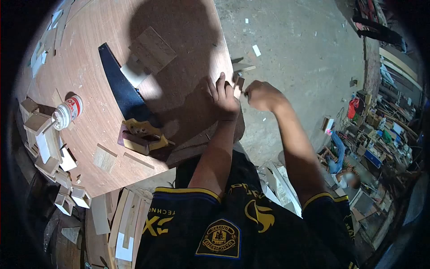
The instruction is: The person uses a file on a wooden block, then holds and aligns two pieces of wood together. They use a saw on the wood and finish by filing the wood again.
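My left hand rests at the right edge of the wooden tabletop, its fingers partly spread, holding a small wooden piece at that edge. Just right of it, beyond the edge, my right hand is closed. A small dark bit shows at its fingertips, too little to name. To the left of my hands lies a handsaw with a dark blade and a yellowish wooden handle. Near its teeth, a square wooden board lies partly in shadow.
A white tub with a red label stands at the left, beside small wooden boxes. Thin offcuts lie near the front edge. Scraps and timber crowd the floor at right, where another person is seen.
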The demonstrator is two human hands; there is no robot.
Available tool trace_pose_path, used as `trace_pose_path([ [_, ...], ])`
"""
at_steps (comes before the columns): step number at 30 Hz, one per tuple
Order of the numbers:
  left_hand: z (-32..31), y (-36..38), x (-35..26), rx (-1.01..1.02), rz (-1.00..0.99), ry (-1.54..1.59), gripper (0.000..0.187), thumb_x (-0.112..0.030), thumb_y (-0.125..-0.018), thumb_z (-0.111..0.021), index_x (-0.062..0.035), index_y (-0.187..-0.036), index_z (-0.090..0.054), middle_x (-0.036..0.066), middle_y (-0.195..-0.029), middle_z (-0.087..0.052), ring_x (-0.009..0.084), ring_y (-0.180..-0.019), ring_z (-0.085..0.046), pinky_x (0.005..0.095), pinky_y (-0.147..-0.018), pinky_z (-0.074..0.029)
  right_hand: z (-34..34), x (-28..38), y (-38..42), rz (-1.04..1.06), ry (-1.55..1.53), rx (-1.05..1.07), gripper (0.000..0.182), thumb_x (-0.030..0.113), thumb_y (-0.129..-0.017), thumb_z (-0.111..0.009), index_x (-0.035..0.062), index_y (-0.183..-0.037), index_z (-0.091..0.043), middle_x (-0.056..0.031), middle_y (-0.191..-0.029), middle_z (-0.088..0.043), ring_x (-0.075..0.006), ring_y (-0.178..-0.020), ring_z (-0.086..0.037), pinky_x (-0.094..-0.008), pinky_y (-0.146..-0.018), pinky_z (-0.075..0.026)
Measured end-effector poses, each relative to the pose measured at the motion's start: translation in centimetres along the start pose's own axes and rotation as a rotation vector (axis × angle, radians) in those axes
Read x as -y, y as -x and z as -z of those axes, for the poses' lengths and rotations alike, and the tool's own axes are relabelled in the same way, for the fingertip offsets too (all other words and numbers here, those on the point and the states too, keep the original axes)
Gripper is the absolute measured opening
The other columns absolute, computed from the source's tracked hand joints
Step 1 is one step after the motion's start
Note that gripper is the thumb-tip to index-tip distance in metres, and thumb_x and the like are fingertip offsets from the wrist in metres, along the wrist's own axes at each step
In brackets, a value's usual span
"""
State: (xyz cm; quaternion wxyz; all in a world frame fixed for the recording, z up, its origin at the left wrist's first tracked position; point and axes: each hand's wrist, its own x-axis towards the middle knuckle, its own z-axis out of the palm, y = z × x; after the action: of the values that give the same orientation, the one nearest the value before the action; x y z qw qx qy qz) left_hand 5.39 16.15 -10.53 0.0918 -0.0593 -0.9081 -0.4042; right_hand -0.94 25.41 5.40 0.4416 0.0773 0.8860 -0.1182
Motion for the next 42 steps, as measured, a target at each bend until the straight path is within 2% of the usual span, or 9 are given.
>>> trace_pose_path([
  [5, 0.3, -0.7, 0.3, 0.021, 0.0, 0.023, 0.005, -0.003, -0.081, -0.054, 0.0004, -0.078, -0.056, 0.016, -0.131, -0.058, 0.0542, -0.132, -0.035, 0.0687, -0.106, -0.024, -5.0, -3.5, -1.7, -0.093, -0.01, 0.033, 0.027, 0.011, -0.08, -0.051, 0.0019, -0.097, -0.07, -0.0261, -0.101, -0.065, -0.042, -0.097, -0.063, -0.0454, -0.086, -0.05],
  [11, 0.3, 0.0, 0.2, 0.065, -0.015, -0.012, 0.008, 0.0, -0.076, -0.053, 0.0006, -0.069, -0.049, 0.022, -0.132, -0.055, 0.0588, -0.128, -0.035, 0.0692, -0.105, -0.026, 0.0, -4.9, 1.9, -0.231, -0.149, -0.194, 0.029, 0.008, -0.08, -0.048, 0.0012, -0.099, -0.069, -0.0269, -0.097, -0.065, -0.0431, -0.094, -0.063, -0.0477, -0.083, -0.05],
  [13, -0.5, -0.1, 0.4, -0.007, -0.041, 0.054, 0.01, 0.0, -0.077, -0.053, 0.0, -0.068, -0.048, 0.023, -0.132, -0.055, 0.0583, -0.125, -0.038, 0.0674, -0.104, -0.029, -0.6, -5.1, 1.2, -0.131, -0.019, -0.087, 0.03, 0.009, -0.08, -0.048, 0.0012, -0.1, -0.069, -0.0271, -0.095, -0.065, -0.0426, -0.093, -0.063, -0.0474, -0.084, -0.05],
  [15, -0.6, 0.6, 0.6, 0.082, 0.028, -0.005, 0.009, -0.003, -0.075, -0.054, -0.0002, -0.081, -0.06, 0.017, -0.13, -0.058, 0.0571, -0.13, -0.036, 0.0754, -0.102, -0.022, -1.4, -4.8, 0.3, -0.111, -0.056, -0.119, 0.03, 0.01, -0.079, -0.048, 0.0014, -0.099, -0.069, -0.0276, -0.095, -0.065, -0.043, -0.093, -0.063, -0.0473, -0.084, -0.05],
  [23, -0.6, 0.5, 0.8, 0.047, 0.004, 0.001, 0.012, -0.001, -0.079, -0.052, 0.0024, -0.087, -0.061, 0.017, -0.129, -0.058, 0.0559, -0.131, -0.036, 0.0699, -0.103, -0.027, 0.3, -1.0, -2.2, -0.158, -0.085, 0.055, 0.03, 0.012, -0.076, -0.051, -0.0014, -0.095, -0.07, -0.0279, -0.101, -0.065, -0.0402, -0.098, -0.064, -0.0445, -0.086, -0.051],
  [26, -0.4, 0.4, 0.7, 0.013, -0.031, 0.069, 0.006, 0.004, -0.077, -0.051, 0.0006, -0.072, -0.048, 0.023, -0.132, -0.054, 0.0592, -0.126, -0.037, 0.0664, -0.105, -0.029, 0.9, -0.5, -1.9, -0.149, -0.102, 0.095, 0.03, 0.012, -0.076, -0.052, -0.0022, -0.095, -0.07, -0.028, -0.102, -0.065, -0.0396, -0.099, -0.064, -0.0443, -0.086, -0.051],
  [35, -0.1, 0.2, 0.1, 0.062, 0.008, -0.037, 0.008, -0.004, -0.083, -0.053, 0.0003, -0.078, -0.056, 0.014, -0.131, -0.058, 0.0536, -0.132, -0.036, 0.0653, -0.105, -0.03, 0.4, 0.3, -1.5, -0.111, -0.082, 0.063, 0.026, 0.01, -0.078, -0.053, -0.0034, -0.091, -0.07, -0.029, -0.097, -0.065, -0.04, -0.096, -0.065, -0.0445, -0.084, -0.051],
  [38, -0.5, 0.2, 0.8, 0.004, -0.028, 0.021, 0.033, -0.027, -0.094, -0.056, 0.0011, -0.077, -0.053, 0.019, -0.13, -0.057, 0.0579, -0.128, -0.037, 0.0617, -0.104, -0.034, 0.7, 0.1, -2.4, -0.095, -0.044, 0.045, 0.025, 0.009, -0.077, -0.054, -0.0037, -0.091, -0.07, -0.0296, -0.096, -0.065, -0.0402, -0.095, -0.066, -0.0445, -0.083, -0.051],
  [42, 0.4, 0.0, 0.2, 0.068, -0.019, -0.096, 0.017, -0.013, -0.087, -0.056, 0.0005, -0.078, -0.054, 0.015, -0.13, -0.058, 0.0557, -0.129, -0.038, 0.0597, -0.104, -0.036, 1.3, 0.3, -2.0, -0.087, -0.082, 0.11, 0.026, 0.01, -0.077, -0.054, -0.0045, -0.091, -0.07, -0.0301, -0.096, -0.065, -0.04, -0.095, -0.066, -0.0443, -0.084, -0.051],
])
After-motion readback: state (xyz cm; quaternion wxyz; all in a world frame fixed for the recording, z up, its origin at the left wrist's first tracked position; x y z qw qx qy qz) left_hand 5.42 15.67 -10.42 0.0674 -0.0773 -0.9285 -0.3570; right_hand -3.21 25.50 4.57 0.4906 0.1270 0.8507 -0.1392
